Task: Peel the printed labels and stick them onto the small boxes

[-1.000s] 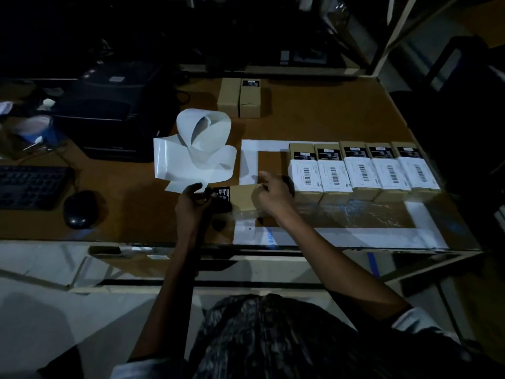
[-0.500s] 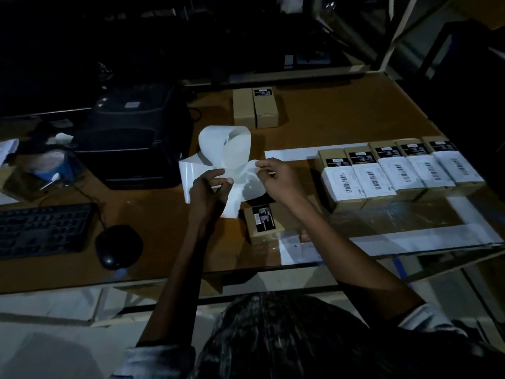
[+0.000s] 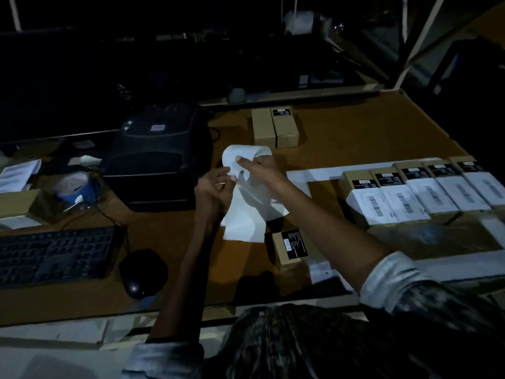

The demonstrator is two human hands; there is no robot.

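Both hands work the label strip [image 3: 246,214] above the bench [image 3: 355,138]. The left hand [image 3: 213,187] pinches its edge; the right hand [image 3: 259,170] fingers clamp its curl. The unlabelled box [image 3: 289,246] lies near and right of them, closer to the right hand.

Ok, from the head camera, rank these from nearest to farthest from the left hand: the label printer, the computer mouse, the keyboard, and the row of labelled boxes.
From the left hand:
1. Label printer, just to its left.
2. Computer mouse, toward the near edge, left of the forearm.
3 and 4. Keyboard, far left, and the row of labelled boxes, to the right past the right hand: too close to call.
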